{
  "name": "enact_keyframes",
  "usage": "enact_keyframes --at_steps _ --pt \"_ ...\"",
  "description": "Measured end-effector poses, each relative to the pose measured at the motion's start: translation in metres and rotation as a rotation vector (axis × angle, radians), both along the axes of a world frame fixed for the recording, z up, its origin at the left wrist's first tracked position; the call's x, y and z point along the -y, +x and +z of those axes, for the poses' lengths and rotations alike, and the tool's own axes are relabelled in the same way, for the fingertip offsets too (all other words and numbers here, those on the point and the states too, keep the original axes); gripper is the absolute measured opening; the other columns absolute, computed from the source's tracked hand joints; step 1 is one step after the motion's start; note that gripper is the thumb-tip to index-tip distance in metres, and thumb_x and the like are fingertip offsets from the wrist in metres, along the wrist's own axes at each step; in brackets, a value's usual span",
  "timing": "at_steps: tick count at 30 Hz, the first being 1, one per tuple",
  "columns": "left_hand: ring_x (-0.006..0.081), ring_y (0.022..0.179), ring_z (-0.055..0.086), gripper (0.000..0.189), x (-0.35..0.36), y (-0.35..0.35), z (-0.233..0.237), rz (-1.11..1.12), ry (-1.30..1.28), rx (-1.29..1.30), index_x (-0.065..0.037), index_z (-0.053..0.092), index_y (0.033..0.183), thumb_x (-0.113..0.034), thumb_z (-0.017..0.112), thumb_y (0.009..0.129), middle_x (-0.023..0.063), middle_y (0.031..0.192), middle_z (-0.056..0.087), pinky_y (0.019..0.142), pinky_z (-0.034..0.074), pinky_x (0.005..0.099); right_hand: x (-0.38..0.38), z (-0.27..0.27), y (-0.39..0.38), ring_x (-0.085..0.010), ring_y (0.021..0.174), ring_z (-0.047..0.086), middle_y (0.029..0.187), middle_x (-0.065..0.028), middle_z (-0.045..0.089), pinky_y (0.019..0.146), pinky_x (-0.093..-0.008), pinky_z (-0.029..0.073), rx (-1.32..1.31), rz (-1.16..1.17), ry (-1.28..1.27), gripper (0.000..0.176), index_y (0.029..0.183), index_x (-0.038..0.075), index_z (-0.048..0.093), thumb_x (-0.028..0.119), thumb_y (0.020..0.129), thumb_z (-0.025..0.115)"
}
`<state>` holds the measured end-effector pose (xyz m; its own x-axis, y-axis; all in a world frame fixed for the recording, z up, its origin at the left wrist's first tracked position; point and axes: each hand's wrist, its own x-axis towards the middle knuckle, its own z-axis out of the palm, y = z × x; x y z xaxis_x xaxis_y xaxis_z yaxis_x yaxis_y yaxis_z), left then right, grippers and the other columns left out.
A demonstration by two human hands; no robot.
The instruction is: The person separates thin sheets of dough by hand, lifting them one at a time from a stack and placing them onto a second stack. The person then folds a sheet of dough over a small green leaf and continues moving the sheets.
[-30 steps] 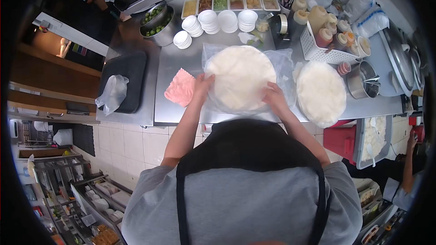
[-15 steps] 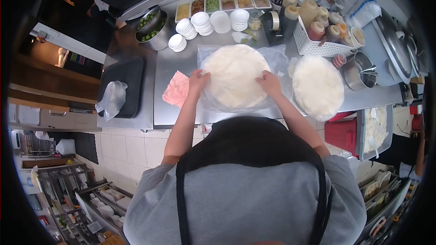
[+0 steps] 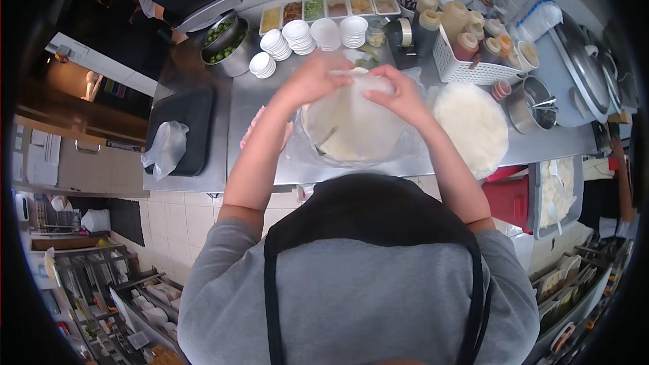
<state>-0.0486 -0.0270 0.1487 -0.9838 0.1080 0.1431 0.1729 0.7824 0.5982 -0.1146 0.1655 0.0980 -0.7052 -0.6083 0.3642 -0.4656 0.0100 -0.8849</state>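
A thin white round sheet [image 3: 368, 111] is lifted at its far edge between my two hands, above a pale round stack [image 3: 316, 134] on clear plastic. My left hand [image 3: 318, 80] pinches the sheet's upper left edge, somewhat blurred. At its upper right edge, my right hand [image 3: 395, 96] grips it between thumb and fingers. Small dark green bits show near the sheet's lower left. A second pile of white rounds [image 3: 470, 130] lies to the right. The pink cloth [image 3: 259, 130] is partly hidden behind my left forearm.
Stacked white dishes [image 3: 299, 37] and a row of ingredient trays [image 3: 337, 9] stand at the back. To the right are a white basket of bottles [image 3: 466, 67] and a metal pot [image 3: 531, 108]. A black tray [image 3: 196, 142] with a plastic bag lies left.
Both hands have moved up and inward from the sides of the stack. The top sheet is now raised between them, and green bits show beneath or beside it.
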Motion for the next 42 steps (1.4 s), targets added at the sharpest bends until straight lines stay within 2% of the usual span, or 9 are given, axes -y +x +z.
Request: enact_keyframes --at_steps 4,7,9,16,22,31,35,38,42 --pt "0.006 0.078 0.05 0.009 0.011 -0.018 0.025 -0.053 0.326 -0.027 -0.002 0.057 0.082 -0.007 0.058 0.074 -0.0022 0.082 0.056 0.07 0.04 0.0204 -0.036 0.002 -0.022 -0.0084 0.073 0.056 0.079 -0.0046 0.062 0.068 -0.0236 0.044 0.158 0.034 0.21 0.017 0.086 0.0 0.057 0.011 0.074 0.061" --pt "0.0066 0.076 0.052 0.013 0.006 -0.024 0.037 0.001 0.45 0.008 -0.003 0.057 0.084 -0.002 0.052 0.073 -0.001 0.081 0.057 0.07 0.041 0.0204 -0.062 0.027 -0.043 -0.0056 0.073 0.054 0.08 -0.0011 0.06 0.068 -0.0205 0.042 0.245 0.04 0.175 0.017 0.089 0.001 0.057 0.011 0.076 0.061" --pt "0.0068 0.075 0.053 0.023 0.0 -0.032 0.036 -0.032 0.565 -0.001 -0.002 0.058 0.089 0.002 0.045 0.071 0.0 0.082 0.059 0.07 0.042 0.02 -0.077 0.05 -0.046 -0.0055 0.072 0.052 0.078 0.0013 0.058 0.067 -0.0197 0.041 0.151 0.026 -0.126 0.014 0.09 0.002 0.058 0.012 0.08 0.058" --pt "0.0091 0.079 0.057 0.023 -0.021 -0.065 0.002 -0.02 0.698 0.072 0.0 0.059 0.097 -0.001 0.048 0.076 0.0042 0.088 0.061 0.073 0.044 0.0221 -0.12 0.04 -0.059 -0.005 0.074 0.051 0.079 0.0021 0.057 0.066 -0.0189 0.04 0.265 -0.125 -0.069 0.012 0.091 0.002 0.057 0.012 0.084 0.052" --pt "0.0087 0.083 0.056 0.027 -0.074 -0.058 -0.009 -0.205 0.86 0.448 0.001 0.057 0.105 -0.016 0.053 0.084 0.0043 0.096 0.061 0.077 0.043 0.023 -0.189 0.03 -0.036 -0.0042 0.073 0.05 0.08 0.003 0.057 0.068 -0.0197 0.04 0.163 -0.259 0.086 0.016 0.091 0.004 0.057 0.018 0.086 0.051" --pt "0.013 0.088 0.056 0.032 -0.159 -0.124 -0.013 -0.438 1.03 0.623 0.004 0.052 0.11 -0.013 0.053 0.082 0.0076 0.1 0.058 0.08 0.043 0.0258 -0.276 0.028 -0.041 -0.0056 0.071 0.054 0.08 0.0005 0.06 0.066 -0.0201 0.042 0.598 -0.372 -0.15 0.016 0.091 0.003 0.058 0.017 0.086 0.052" --pt "0.016 0.094 0.057 0.035 -0.162 -0.175 -0.064 -0.266 0.988 0.458 0.001 0.043 0.117 -0.012 0.05 0.085 0.0099 0.105 0.056 0.08 0.047 0.0279 -0.302 -0.034 -0.094 -0.01 0.076 0.057 0.087 -0.0027 0.061 0.07 -0.0209 0.044 0.739 -0.368 -0.182 0.021 0.099 0.003 0.057 0.019 0.085 0.053" --pt "0.019 0.099 0.055 0.037 -0.135 -0.165 -0.096 -0.107 0.938 0.579 -0.001 0.041 0.119 -0.017 0.049 0.087 0.0109 0.11 0.054 0.086 0.044 0.0305 -0.328 -0.127 -0.124 -0.0129 0.083 0.057 0.096 -0.0049 0.059 0.074 -0.023 0.045 0.855 -0.562 -0.067 0.027 0.105 0.001 0.053 0.018 0.084 0.055" --pt "0.0208 0.1 0.054 0.033 -0.08 -0.12 -0.116 0.108 0.943 0.604 -0.003 0.045 0.115 -0.022 0.048 0.088 0.0109 0.11 0.054 0.084 0.043 0.0314 -0.334 -0.154 -0.119 -0.0168 0.09 0.057 0.1 -0.0081 0.058 0.08 -0.0273 0.045 0.962 -0.467 -0.289 0.033 0.109 -0.002 0.048 0.012 0.08 0.058"
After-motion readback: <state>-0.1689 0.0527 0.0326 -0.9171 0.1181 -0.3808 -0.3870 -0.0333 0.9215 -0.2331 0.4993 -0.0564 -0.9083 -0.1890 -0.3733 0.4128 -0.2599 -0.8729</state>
